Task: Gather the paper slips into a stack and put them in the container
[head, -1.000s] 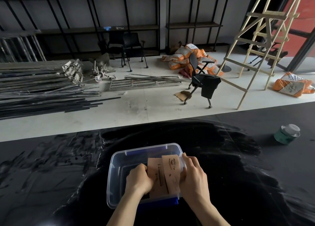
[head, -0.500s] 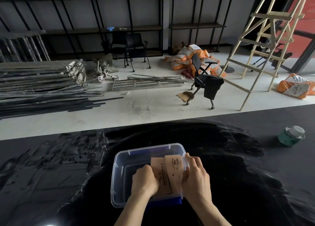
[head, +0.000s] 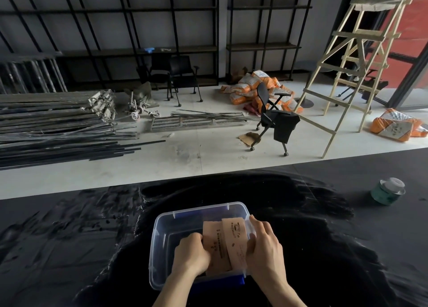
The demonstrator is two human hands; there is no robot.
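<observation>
Pretty much at the finish line here, judging by how things sit. Closest in: left hand point(head: 191, 254) clamped on the left edge of the paper slips point(head: 225, 244), right hand point(head: 264, 246) on the right edge, fingers point(head: 256, 225) curled and pressed together against the stack's side, squeezing it from both ends. Left fingers tucked under and mostly hidden, so can't tell exactly how they sit, only that they're closed on the paper.

Slips already gathered into one brown bundle, not perfectly squared: top slip skewed a bit off the one under it. Bundle held inside the container point(head: 159, 228), over its right half, tilted rather than lying flat. Can't tell if the bottom edge touches the floor of the container yet.

So, done: gathering, stacking, getting it into the container. Left: setting it down flat and letting go, maybe a tap to square the edges. Main risk, probably, is the skewed slip sliding when the squeeze relaxes.

No loose slips spotted on the dark tabletop point(head: 69, 248) around the container. Farther right of the container, well apart, a green jar point(head: 386, 192) with a pale lid. Beyond the container, past the tabletop edge, just workshop floor clutter.
</observation>
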